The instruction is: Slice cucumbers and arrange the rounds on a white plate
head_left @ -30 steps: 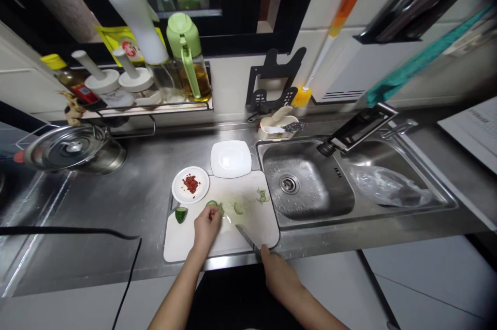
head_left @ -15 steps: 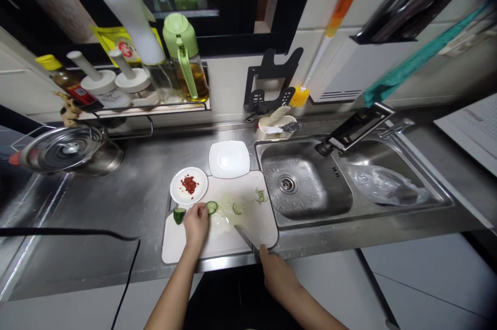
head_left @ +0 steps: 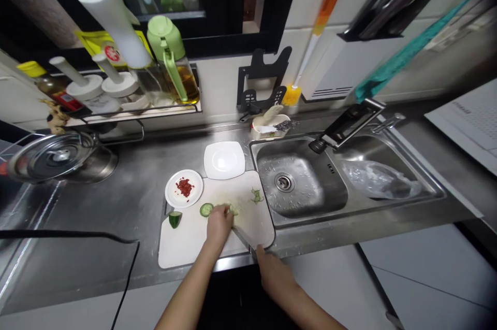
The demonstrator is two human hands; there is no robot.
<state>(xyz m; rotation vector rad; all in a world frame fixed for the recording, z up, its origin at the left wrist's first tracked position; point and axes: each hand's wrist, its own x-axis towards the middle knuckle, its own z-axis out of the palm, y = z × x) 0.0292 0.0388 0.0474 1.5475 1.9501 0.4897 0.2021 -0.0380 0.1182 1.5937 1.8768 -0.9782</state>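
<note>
My left hand (head_left: pixel 219 225) is over the middle of the white cutting board (head_left: pixel 182 248), its fingers closed at a pale green cucumber slice (head_left: pixel 233 210) that they partly hide. My right hand (head_left: pixel 275 274) grips a knife (head_left: pixel 244 239) at the board's front edge, the blade slanting up and left towards my left fingertips. A round cucumber slice (head_left: pixel 206 210) lies left of my left hand. Farther left on the board is a dark green cucumber end piece (head_left: pixel 175 219). Thin cucumber shreds (head_left: pixel 257 196) lie in a small heap near the board's right side.
A round plate (head_left: pixel 171 191) with chopped red bits and a white square plate (head_left: pixel 224 160) stand behind the board. To the right is a steel sink (head_left: pixel 298 205) with a dark faucet (head_left: pixel 337 130). A lidded pot (head_left: pixel 93 164) stands left, below a shelf of bottles.
My left hand has moved right, from beside the round slice to the slice near the knife tip. My right hand stays on the knife. The view has shifted slightly.
</note>
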